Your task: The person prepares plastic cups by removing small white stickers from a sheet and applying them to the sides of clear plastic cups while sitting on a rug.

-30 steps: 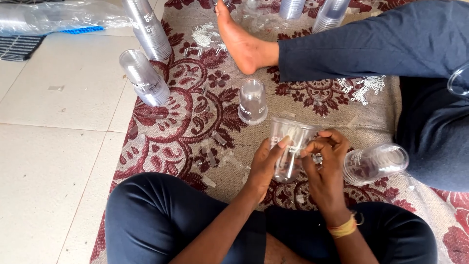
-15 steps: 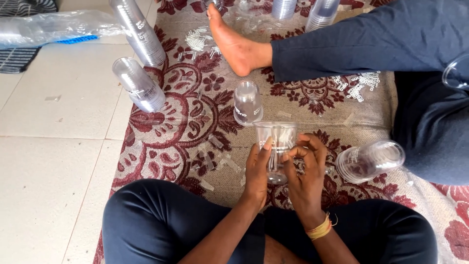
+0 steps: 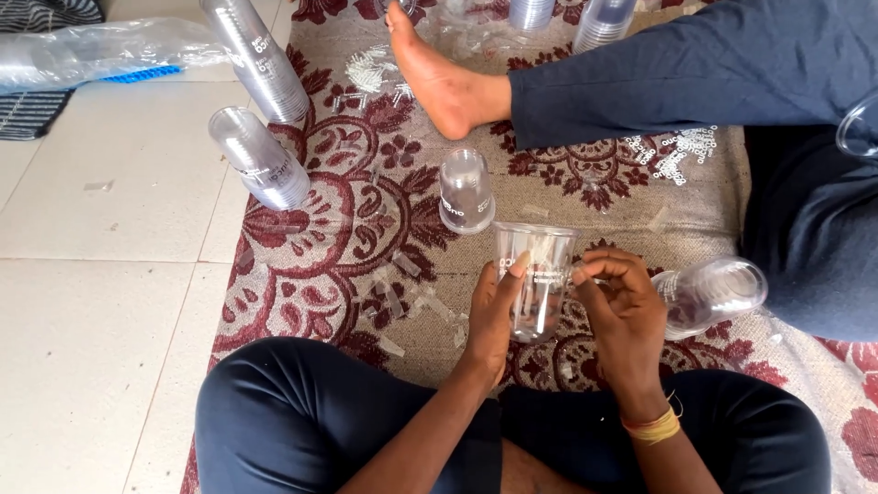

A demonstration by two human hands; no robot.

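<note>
Head view looks straight down onto a big patterned rug [image 3: 347,229], deep red scrolls and flowers on a beige ground, laid over pale floor tiles [image 3: 101,302] on the left. Crossing the top right is another person's leg in dark blue trousers [image 3: 695,69], bare foot [image 3: 439,78] resting flat on the rug. Closer in, the wearer's own knees in dark trousers [image 3: 311,412] fill the bottom of the frame.

Now down to the cups. Two long stacks of clear plastic cups lie tipped over at the rug's left edge, the longer stack [image 3: 256,59] above, the shorter stack [image 3: 261,160] just below it. A short stack on its side [image 3: 709,295] sits just right of the hands, and one upturned cup [image 3: 465,190] stands mouth-down just above them.

And here's the centre of it: a single clear plastic cup [image 3: 538,274], upright, mouth up, tapering to a narrow base, see-through with small white printing on its wall. It's held above the rug, right between both hands in front of the knees. The left hand [image 3: 494,316] cups the left wall, thumb pressed up near the rim, fingers wrapped behind. The right hand [image 3: 626,306], yellow bands [image 3: 651,427] at the wrist, is curled with fingertips pinched at the cup's right rim. Small clear scraps [image 3: 402,297] litter the rug nearby.
</note>
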